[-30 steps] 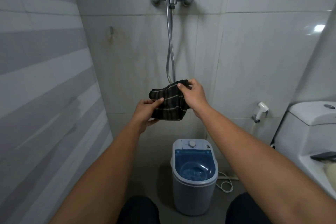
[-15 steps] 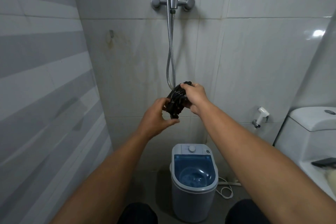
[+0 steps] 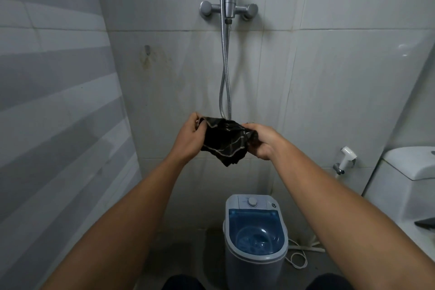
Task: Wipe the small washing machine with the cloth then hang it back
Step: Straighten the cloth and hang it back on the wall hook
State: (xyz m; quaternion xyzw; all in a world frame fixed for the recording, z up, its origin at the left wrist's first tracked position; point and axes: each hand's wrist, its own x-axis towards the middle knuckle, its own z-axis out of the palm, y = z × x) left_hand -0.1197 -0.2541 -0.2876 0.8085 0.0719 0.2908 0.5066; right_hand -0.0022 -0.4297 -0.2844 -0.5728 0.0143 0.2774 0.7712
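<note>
A dark checked cloth [image 3: 226, 140] hangs spread between both hands, well above the floor, in front of the tiled back wall. My left hand [image 3: 188, 138] grips its left edge and my right hand [image 3: 263, 140] grips its right edge. The small washing machine [image 3: 255, 240] stands on the floor below, grey-white with a blue see-through lid and a round knob at the back. Neither hand touches the machine.
A shower mixer [image 3: 228, 8] with a hanging metal hose [image 3: 224, 82] is on the back wall just behind the cloth. A small wall hook [image 3: 147, 49] sits upper left. A toilet [image 3: 409, 183] and bidet sprayer [image 3: 347, 158] are at the right. A white cord [image 3: 299, 259] lies beside the machine.
The cloth was bunched between close hands half a second ago; now my hands have pulled apart and it is spread out again. The view has tilted up slightly.
</note>
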